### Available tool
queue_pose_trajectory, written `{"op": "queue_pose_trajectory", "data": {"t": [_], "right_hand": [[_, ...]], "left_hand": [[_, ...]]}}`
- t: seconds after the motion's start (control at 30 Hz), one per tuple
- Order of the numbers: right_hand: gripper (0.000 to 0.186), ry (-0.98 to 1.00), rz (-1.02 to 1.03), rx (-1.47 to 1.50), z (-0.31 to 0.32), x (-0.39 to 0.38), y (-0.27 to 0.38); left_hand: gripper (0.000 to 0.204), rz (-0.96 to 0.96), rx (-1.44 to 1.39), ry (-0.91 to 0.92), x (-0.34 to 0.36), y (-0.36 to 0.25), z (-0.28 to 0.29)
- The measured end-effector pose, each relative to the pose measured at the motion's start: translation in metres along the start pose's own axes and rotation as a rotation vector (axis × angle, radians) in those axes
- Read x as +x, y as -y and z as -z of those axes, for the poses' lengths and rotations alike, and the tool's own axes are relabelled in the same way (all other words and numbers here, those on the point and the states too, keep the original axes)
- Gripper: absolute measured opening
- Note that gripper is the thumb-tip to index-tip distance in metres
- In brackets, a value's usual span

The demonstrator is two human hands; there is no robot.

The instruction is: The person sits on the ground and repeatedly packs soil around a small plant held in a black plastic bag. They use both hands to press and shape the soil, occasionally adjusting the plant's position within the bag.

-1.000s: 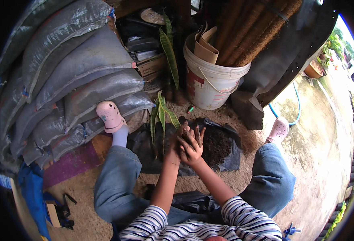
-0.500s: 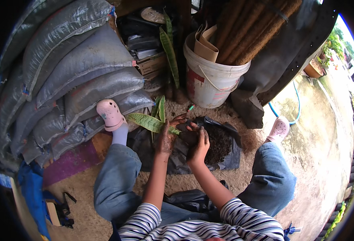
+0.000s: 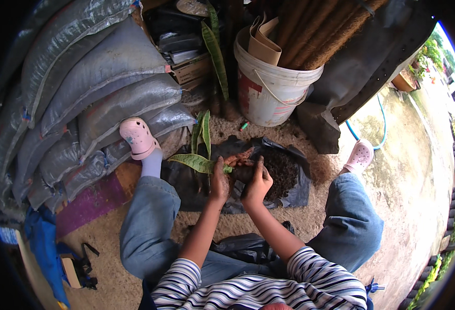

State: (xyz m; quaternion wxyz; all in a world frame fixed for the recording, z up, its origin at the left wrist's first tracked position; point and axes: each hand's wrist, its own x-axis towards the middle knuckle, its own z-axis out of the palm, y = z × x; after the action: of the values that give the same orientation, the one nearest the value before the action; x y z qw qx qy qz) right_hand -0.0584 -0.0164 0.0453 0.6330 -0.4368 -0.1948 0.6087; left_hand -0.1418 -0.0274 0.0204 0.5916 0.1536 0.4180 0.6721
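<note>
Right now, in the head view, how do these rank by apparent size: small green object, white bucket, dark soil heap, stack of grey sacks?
1. Stack of grey sacks
2. White bucket
3. Dark soil heap
4. Small green object

No near-ties among these.

The plant [image 3: 194, 163] looks smooth, the soil [image 3: 282, 174] crumbly, the sheet [image 3: 300, 194] wrinkled plastic.

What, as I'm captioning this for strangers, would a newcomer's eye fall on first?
Probably the tall stack of grey sacks filling the left side. Next, the white bucket at upper centre, with brown fibrous poles rising from it. Then, at the centre, a soil-stained left hand holding a snake plant, with the right hand close beside it.
</note>
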Motion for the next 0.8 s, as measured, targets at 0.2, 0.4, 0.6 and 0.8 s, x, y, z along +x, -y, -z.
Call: {"op": "queue_pose_trajectory", "data": {"t": [0.2,0.4,0.6,0.8], "right_hand": [[0.036,0.043,-0.212,0.084,0.003,0.011,-0.005],[0.046,0.305,-0.411,0.344,-0.009,0.004,-0.005],[0.047,0.456,1.023,-0.958,-0.013,-0.002,0.008],[0.016,0.659,1.238,-0.763,0.007,0.021,-0.002]], "left_hand": [[0.049,-0.098,-0.037,0.245,0.001,-0.014,-0.005],[0.049,-0.288,-0.202,0.139,0.025,-0.006,-0.012],[0.032,-0.037,-0.748,0.66,0.041,0.0,0.011],[0.022,0.121,-0.296,-0.042,0.026,-0.001,-0.012]]}}
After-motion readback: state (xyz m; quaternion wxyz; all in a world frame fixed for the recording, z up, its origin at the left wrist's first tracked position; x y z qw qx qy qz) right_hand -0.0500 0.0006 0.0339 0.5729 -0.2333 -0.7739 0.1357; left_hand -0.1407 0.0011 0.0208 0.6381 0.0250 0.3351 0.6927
